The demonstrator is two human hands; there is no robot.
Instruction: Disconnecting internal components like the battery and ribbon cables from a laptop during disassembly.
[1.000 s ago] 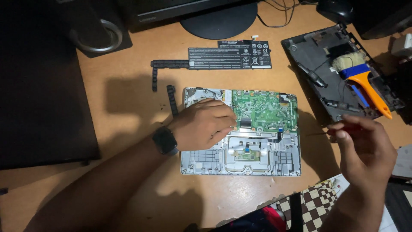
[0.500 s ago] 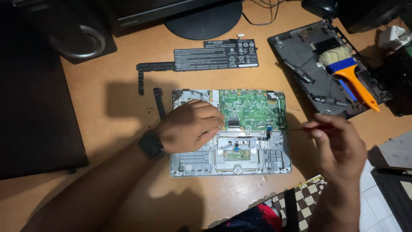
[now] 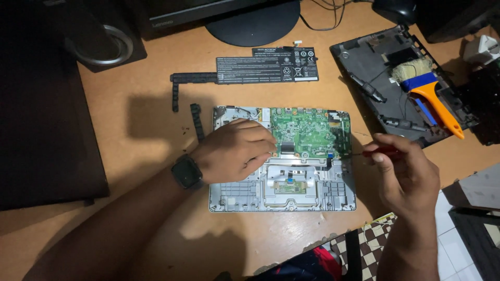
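While your left hand (image 3: 237,151) rests flat and loose on the opened laptop (image 3: 284,158) mid-desk (image 3: 130,114), your right hand (image 3: 403,174) pinches a red screwdriver (image 3: 377,153) at the laptop's right edge.

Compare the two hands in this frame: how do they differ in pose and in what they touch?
The left hand lies palm-down on the opened laptop chassis, fingertips at the green circuit board; the right hand hovers off the chassis's right edge, pinching a red-handled screwdriver. The left wrist wears a black watch; the right is bare. Both are ungloved.
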